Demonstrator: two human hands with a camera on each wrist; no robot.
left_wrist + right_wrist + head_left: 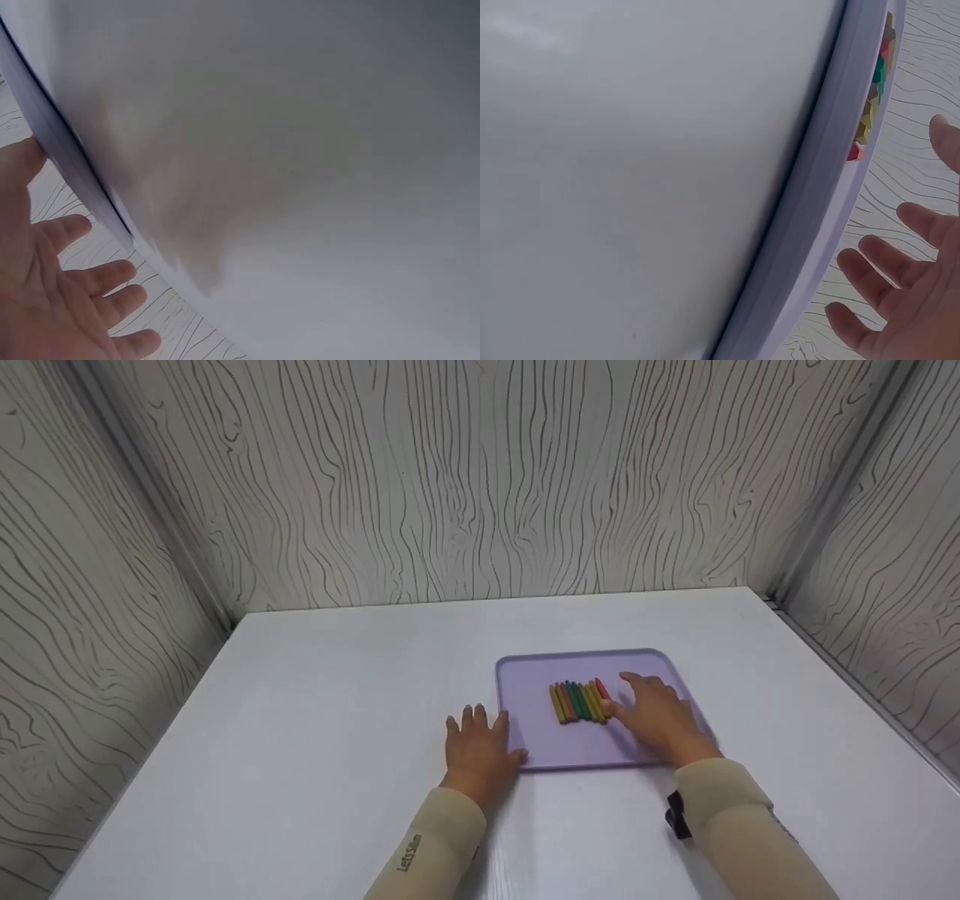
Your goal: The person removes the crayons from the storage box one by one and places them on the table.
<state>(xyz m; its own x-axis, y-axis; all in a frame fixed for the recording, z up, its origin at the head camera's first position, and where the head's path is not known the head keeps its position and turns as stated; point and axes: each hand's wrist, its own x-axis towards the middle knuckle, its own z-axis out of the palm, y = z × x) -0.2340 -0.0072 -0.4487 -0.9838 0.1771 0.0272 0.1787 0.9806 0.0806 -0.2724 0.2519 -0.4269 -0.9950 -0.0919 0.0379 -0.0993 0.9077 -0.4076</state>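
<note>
We saw a row of coloured crayons [576,701] lying side by side on a shallow lilac tray [529,746], which sat on a white table [330,705]. A red crayon [601,688] lay at the row's right end, tilted a little.

The left hand [478,748] rested beside the tray's near-left corner, fingers straight and spread, gripping nothing, its thumb at the rim. The right hand [660,721] reached over the tray just right of the row, fingers spread and loosely bent, holding nothing. Its thumb tip overlapped the red crayon's near end in the head view; we could not tell whether they touched.

We judged the row easy to disturb: a sideways nudge from that thumb might have set the red crayon rolling or pushed its close-packed neighbours askew. A shove by the left thumb against the rim could have slid the tray, and the right sleeve [724,795], low near the tray's front edge, might have caught it.
</note>
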